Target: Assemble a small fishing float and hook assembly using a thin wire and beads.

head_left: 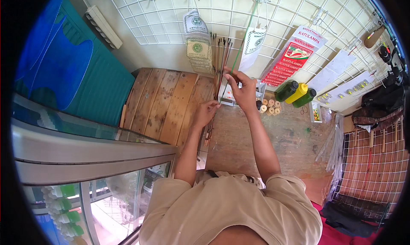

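A thin green rod slants from the top of the view down between my hands. Higher up, my right hand pinches it between thumb and fingers. Lower and to the left, my left hand has its fingertips closed at the rod's lower part. Just behind the hands, several slim dark rods lean against the wall. A white partitioned tray sits partly hidden behind my right hand. Small round spools or rings are grouped to the right of that hand.
A white wire grid with hanging packets, including a red strip, covers the wall. Green and yellow bottles stand on the wooden worktop. Slatted boards and a glass cabinet lie left; clear plastic strips hang right.
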A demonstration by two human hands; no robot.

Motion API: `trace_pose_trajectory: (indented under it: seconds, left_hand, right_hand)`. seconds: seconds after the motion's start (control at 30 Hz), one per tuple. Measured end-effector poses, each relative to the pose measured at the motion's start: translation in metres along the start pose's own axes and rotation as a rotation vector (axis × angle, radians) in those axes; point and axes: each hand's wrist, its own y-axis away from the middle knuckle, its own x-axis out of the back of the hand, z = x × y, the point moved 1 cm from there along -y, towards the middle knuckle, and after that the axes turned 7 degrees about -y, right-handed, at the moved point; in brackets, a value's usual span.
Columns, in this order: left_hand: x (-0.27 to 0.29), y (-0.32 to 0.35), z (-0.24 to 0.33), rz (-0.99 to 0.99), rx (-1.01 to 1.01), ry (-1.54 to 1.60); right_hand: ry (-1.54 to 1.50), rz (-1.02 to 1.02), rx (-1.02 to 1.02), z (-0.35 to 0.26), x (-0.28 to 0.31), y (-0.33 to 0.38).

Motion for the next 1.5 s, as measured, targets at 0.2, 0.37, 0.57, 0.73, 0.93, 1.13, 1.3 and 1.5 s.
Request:
trace_pose_trajectory:
  seconds: [0.2,0.37,0.57,0.73,0.93,1.13,1.3,1.5]
  left_hand:
    - [0.022,-0.009,0.057,0.082,-0.194,-0.026]
    - [0.02,-0.012,0.11,0.029,-0.306,0.004]
    - [0.003,-0.013,0.128,0.026,-0.435,-0.023]
    - [-0.005,-0.003,0.077,-0.097,-0.222,-0.054]
    - [-0.036,0.016,0.043,-0.104,-0.158,-0.151]
    - [-0.058,0.023,0.075,-0.016,-0.221,-0.19]
    - [-0.076,0.028,0.109,0.091,-0.41,-0.216]
    - [-0.118,0.032,0.148,0.101,-0.463,-0.326]
  right_hand:
    - [0.145,-0.023,0.082,0.043,0.009,0.038]
    - [0.056,-0.144,-0.076,0.079,0.015,0.08]
    - [0.148,0.024,-0.076,0.07,0.029,0.079]
    - [0.102,0.083,-0.067,0.032,0.06,0.062]
    - [-0.014,0.154,-0.045,0.015,0.092,0.059]
    - [-0.232,0.247,-0.083,-0.004,0.134,0.066]
    - [-0.185,0.225,-0.121,-0.014,0.173,0.075]
    - [-0.238,0.351,-0.111,-0.013,0.23,0.089]
